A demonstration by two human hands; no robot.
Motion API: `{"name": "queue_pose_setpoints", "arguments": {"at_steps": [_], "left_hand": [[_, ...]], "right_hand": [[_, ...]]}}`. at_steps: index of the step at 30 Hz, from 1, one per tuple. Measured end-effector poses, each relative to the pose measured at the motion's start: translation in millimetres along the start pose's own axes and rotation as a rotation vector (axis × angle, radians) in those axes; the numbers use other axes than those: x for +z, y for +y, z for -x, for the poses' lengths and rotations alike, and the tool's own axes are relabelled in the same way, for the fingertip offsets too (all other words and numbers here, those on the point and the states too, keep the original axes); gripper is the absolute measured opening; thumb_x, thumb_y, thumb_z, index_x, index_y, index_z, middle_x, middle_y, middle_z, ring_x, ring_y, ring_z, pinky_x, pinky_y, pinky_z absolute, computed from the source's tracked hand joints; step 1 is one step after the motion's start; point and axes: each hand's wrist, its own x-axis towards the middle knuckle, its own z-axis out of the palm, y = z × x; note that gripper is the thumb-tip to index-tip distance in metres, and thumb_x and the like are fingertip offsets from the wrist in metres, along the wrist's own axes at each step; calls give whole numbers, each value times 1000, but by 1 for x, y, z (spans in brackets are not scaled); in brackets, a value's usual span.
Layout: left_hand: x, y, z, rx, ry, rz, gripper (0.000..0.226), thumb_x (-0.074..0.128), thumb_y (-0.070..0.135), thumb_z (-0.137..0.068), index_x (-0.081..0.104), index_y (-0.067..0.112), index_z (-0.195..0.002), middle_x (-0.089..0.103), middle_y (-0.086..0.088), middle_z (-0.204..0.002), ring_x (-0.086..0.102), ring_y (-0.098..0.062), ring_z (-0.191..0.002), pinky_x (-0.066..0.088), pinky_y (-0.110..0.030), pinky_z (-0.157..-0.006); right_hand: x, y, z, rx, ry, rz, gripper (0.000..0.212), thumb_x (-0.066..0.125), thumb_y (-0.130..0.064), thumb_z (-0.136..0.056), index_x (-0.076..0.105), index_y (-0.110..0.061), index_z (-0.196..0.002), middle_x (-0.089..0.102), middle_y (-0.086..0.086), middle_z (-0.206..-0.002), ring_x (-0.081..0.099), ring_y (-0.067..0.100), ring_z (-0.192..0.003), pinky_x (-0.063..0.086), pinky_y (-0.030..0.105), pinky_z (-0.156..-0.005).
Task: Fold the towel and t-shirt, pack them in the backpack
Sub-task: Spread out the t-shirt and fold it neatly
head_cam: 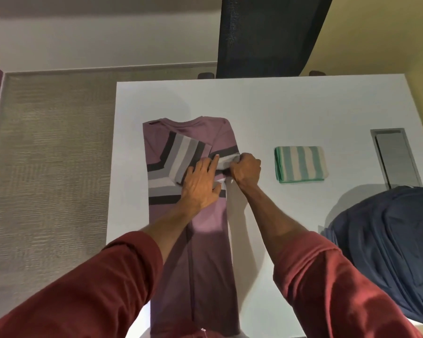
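Observation:
A mauve t-shirt (205, 240) with grey, white and dark stripes lies lengthwise on the white table (291, 113), its sides folded inward into a long strip. My left hand (200, 184) presses flat on the striped middle, fingers spread. My right hand (246, 170) is closed on the folded right sleeve edge at the shirt's right side. A green-and-cream striped towel (300, 163) lies folded in a rectangle to the right of the shirt. The navy backpack (391, 247) sits at the table's right front.
A dark mesh chair back (266, 35) stands beyond the table's far edge. A grey rectangular cable hatch (396, 157) is set in the table behind the backpack. Carpeted floor (49, 154) lies to the left.

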Motion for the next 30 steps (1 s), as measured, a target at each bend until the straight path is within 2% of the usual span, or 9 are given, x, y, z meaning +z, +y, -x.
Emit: {"name": "queue_pose_setpoints", "arguments": {"at_steps": [2,4,8,13,16,19,21,24,30], "left_hand": [[-2,3,-10,-48,15,49,99,56,68,-93,20,15,-168,50,-13,-151,54,-31,-131,51,-50,-106],[-7,6,-21,-133,39,189,107,59,74,-85,23,15,-166,53,-14,-149,57,-32,-128,52,-53,-103],[-20,0,-41,-289,168,472,105,74,64,-75,33,16,-159,61,-11,-136,64,-32,-120,58,-53,-97],[-40,-24,-51,-316,198,610,67,76,51,-91,51,22,-147,69,0,-123,68,-17,-105,59,-32,-89],[-41,-40,-50,-440,273,691,25,65,22,-102,66,22,-127,73,3,-100,71,-17,-87,65,-42,-80],[-41,-56,-54,-677,353,825,22,52,33,-107,69,19,-104,69,5,-84,67,-18,-75,61,-39,-68],[-46,-63,-56,-836,325,891,34,49,39,-110,60,15,-88,55,5,-73,57,-19,-71,49,-33,-66],[-47,-74,-56,-902,321,940,33,48,40,-112,57,15,-93,49,5,-75,56,-22,-78,46,-34,-70],[-50,-84,-45,-928,182,1145,37,42,43,-114,63,14,-125,66,-1,-106,67,-27,-100,64,-36,-72]], "right_hand": [[-2,-9,0,7,27,-136,16,64,-9,-94,72,1,-85,69,10,-80,68,30,-77,48,33,-65],[-3,-26,0,-8,50,-232,16,65,-10,-93,72,-5,-80,68,5,-75,63,21,-66,47,30,-61],[-4,-65,-6,-85,9,-389,32,69,-10,-93,66,-13,-61,59,-7,-56,50,2,-49,42,24,-52],[-3,-95,-16,-202,-129,-463,18,78,-20,-96,79,-13,-79,74,-6,-72,71,9,-67,56,22,-62],[1,-98,-14,-336,-238,-534,17,76,-24,-100,84,-9,-99,81,1,-87,78,16,-78,65,32,-76],[10,-90,-11,-228,-141,-528,21,65,-24,-103,82,-15,-94,79,-1,-83,74,19,-73,65,42,-74],[15,-77,-4,-167,-35,-365,22,58,-24,-104,79,-17,-107,79,0,-100,74,21,-85,63,41,-81],[22,-56,12,-285,-9,-113,32,53,-26,-108,67,-17,-135,70,3,-130,69,23,-110,53,34,-93],[53,-25,28,-504,-51,122,56,53,-31,-102,45,-17,-156,53,8,-158,51,30,-144,36,60,-124]]}}
